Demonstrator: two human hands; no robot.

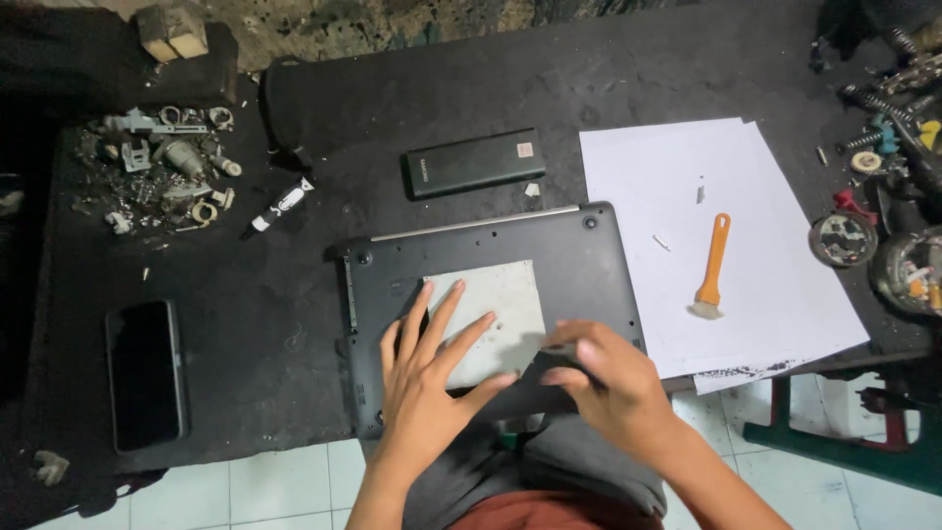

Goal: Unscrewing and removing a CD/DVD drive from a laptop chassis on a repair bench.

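The left hand (432, 363) lies spread flat on the upturned laptop (491, 294); the right hand (608, 383) pinches its near edge. The laptop's long axis runs left-right.

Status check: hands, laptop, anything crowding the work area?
Left hand flat, fingers spread, on the grey panel of the upturned laptop. Right hand grips a dark cover piece at the near edge. Orange brush on white paper, clear of both hands.
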